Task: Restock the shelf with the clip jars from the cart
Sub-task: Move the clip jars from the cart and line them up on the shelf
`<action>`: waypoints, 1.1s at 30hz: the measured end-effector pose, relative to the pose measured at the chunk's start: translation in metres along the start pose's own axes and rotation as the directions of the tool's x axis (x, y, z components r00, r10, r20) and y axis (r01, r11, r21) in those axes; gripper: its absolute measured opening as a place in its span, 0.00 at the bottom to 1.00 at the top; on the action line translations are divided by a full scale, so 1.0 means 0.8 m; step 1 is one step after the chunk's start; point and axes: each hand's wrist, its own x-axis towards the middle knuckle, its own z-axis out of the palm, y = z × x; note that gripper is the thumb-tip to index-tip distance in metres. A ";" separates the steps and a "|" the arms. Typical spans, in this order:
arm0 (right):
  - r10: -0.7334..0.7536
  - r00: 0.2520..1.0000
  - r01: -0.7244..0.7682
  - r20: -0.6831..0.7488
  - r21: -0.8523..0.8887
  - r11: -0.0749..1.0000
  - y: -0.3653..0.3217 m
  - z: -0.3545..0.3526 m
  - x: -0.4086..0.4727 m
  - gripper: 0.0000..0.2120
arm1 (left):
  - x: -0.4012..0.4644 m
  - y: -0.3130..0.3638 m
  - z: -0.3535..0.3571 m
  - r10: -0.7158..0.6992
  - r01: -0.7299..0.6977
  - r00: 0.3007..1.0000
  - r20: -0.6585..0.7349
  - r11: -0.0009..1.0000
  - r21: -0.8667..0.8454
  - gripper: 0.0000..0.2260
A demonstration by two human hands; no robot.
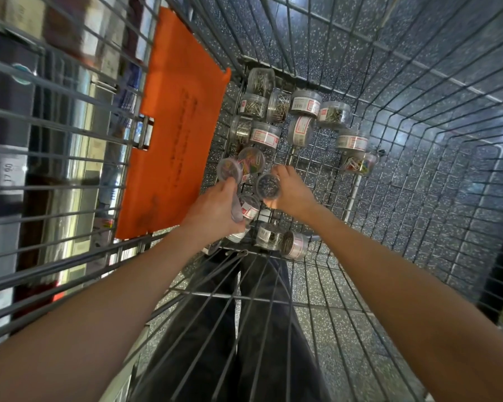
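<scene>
Both my arms reach down into a wire cart point(418, 117). Several clear clip jars lie on its mesh floor, most of them on their sides, such as one with a red and white label point(264, 136). My left hand point(215, 210) grips a jar with a clear lid point(230, 169) between fingers and thumb. A second jar point(248, 208) is tucked against that palm. My right hand point(292, 188) holds a jar of dark clips point(268, 185). A jar of coloured clips point(251, 161) lies just beyond both hands.
An orange plastic flap point(171, 134) hangs on the cart's left wall. Shelving with packaged goods point(18, 126) stands beyond the left bars. More jars point(295, 245) lie near the cart's front edge, above my dark trousers. The speckled floor shows through the mesh.
</scene>
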 end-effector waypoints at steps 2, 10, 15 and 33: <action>0.002 1.000 -0.003 0.008 0.038 0.999 0.003 -0.002 -0.003 0.37 | -0.001 0.000 0.000 0.015 -0.016 1.000 0.024 1.000 0.024 0.33; -0.045 0.999 0.041 0.025 0.141 0.989 0.006 -0.033 -0.031 0.31 | 0.005 0.001 0.001 0.035 -0.036 0.999 0.021 0.999 0.031 0.35; -0.068 0.997 0.059 0.040 0.193 0.980 -0.006 -0.054 -0.044 0.34 | 0.009 0.002 0.005 0.014 -0.016 0.999 0.049 0.998 0.053 0.43; -0.155 0.957 0.042 0.244 0.414 0.909 -0.042 -0.063 -0.056 0.28 | 0.013 -0.001 0.002 0.010 -0.007 0.999 -0.043 0.997 0.070 0.43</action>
